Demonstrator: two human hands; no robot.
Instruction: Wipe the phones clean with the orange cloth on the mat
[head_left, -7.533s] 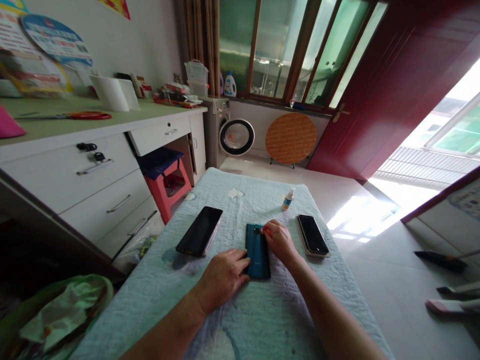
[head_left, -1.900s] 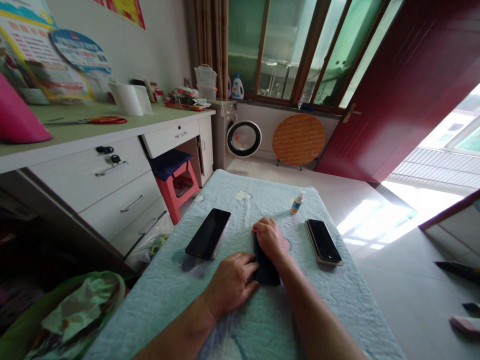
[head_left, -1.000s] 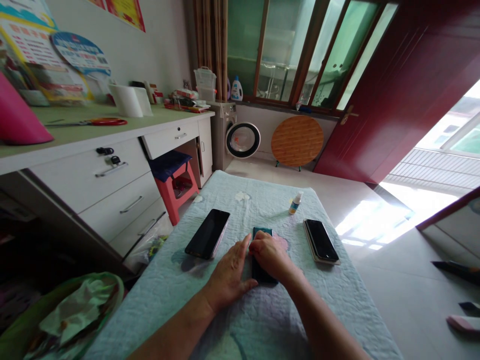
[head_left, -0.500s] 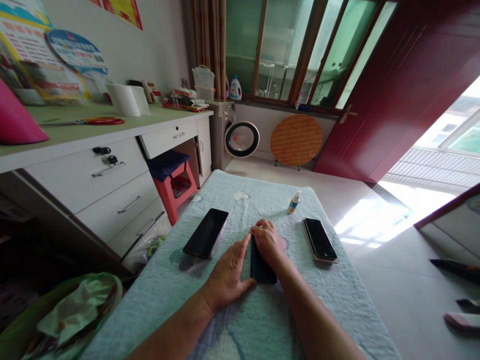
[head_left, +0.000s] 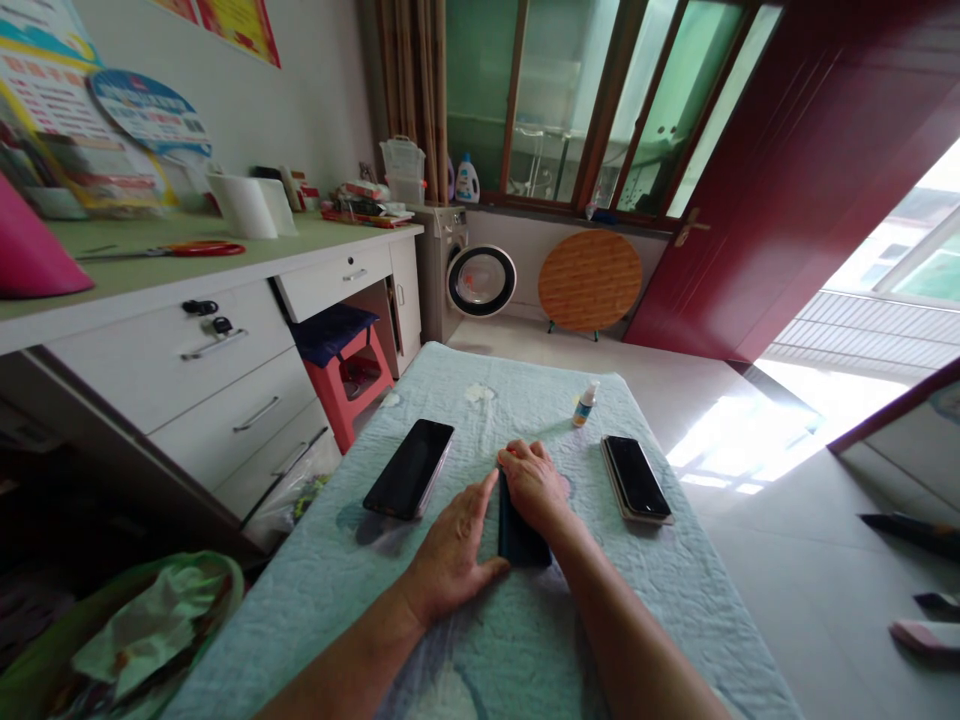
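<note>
A dark smartphone [head_left: 523, 540] lies flat on the cloth-covered table in front of me, partly hidden under my hands. My left hand [head_left: 459, 545] spans its left side, fingertips by the far corner and thumb at the near corner, holding it in place. Over the far half of the phone rests my right hand [head_left: 531, 482], fingers bent and pressed together; whatever they pinch is hidden. To the left lies a larger black-screened phone [head_left: 411, 468]. On the right another phone [head_left: 637, 475] sits on a pale flat base. A small spray bottle [head_left: 585, 405] stands beyond my right hand.
A pale blue quilted cloth [head_left: 315, 610] covers the table. Left of it are a desk with drawers [head_left: 225, 400], a red stool [head_left: 349, 375] and a bin [head_left: 225, 580] with crumpled waste. Behind stand a washing machine [head_left: 442, 270] with its door open and a round wooden tabletop [head_left: 590, 280].
The view has shifted very slightly. My right hand's fingers have moved a little on the phone's far end; my left hand stays at its left side.
</note>
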